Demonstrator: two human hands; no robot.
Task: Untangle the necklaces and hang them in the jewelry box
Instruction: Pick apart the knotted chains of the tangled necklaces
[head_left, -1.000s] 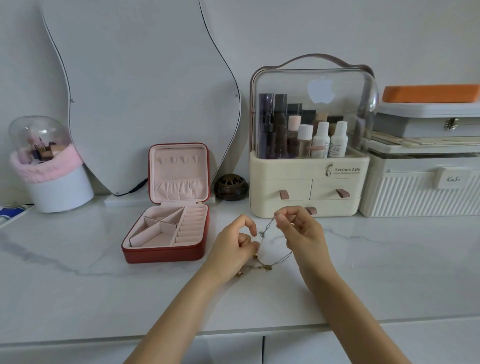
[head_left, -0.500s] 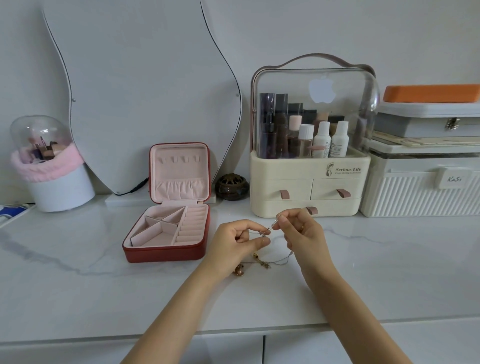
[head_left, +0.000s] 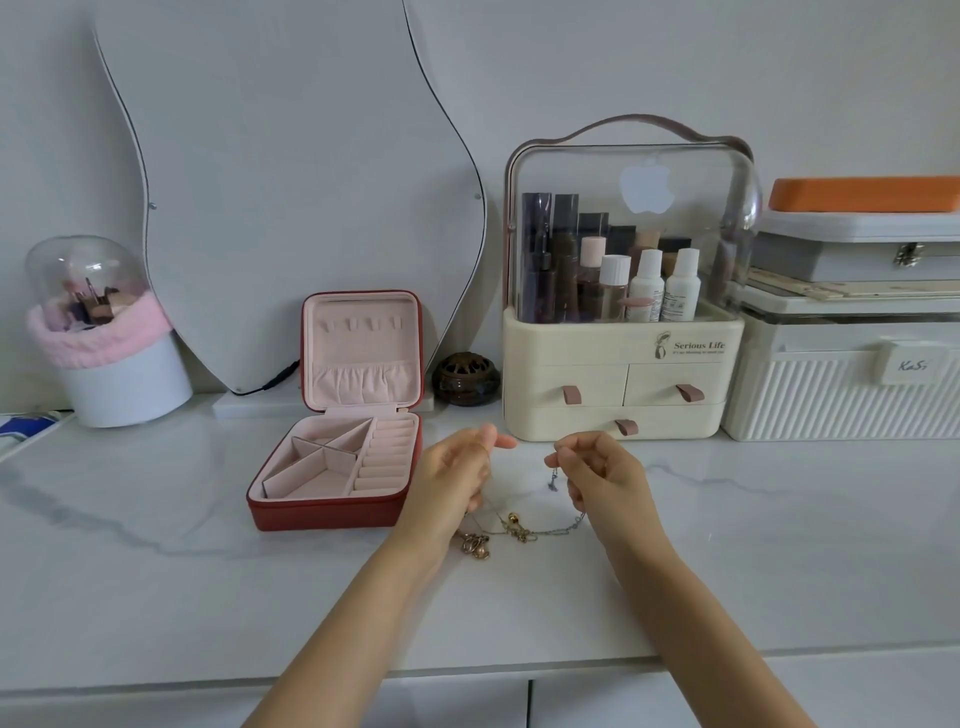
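A tangle of thin necklaces (head_left: 514, 530) lies on the marble counter between my hands, with a gold pendant (head_left: 475, 545) at its left. My right hand (head_left: 602, 478) pinches the silver chain, and its clasp end (head_left: 553, 480) dangles below my fingertips. My left hand (head_left: 457, 478) is raised just left of the tangle, thumb and forefinger together; a fine chain runs from it down to the tangle. The red jewelry box (head_left: 322, 512) stands open to the left, its pink lid (head_left: 361, 343) upright with a row of hooks.
A cream cosmetics organiser (head_left: 623, 384) with a clear hood stands right behind my hands. A dark round burner (head_left: 465, 376) sits beside the box lid. A wavy mirror (head_left: 291, 182), a brush holder (head_left: 114, 364) and white cases (head_left: 841, 384) line the wall.
My hands have moved apart, drawing the chain out. The tangle has settled lower on the counter, and the silver clasp end now hangs free from my right fingers.
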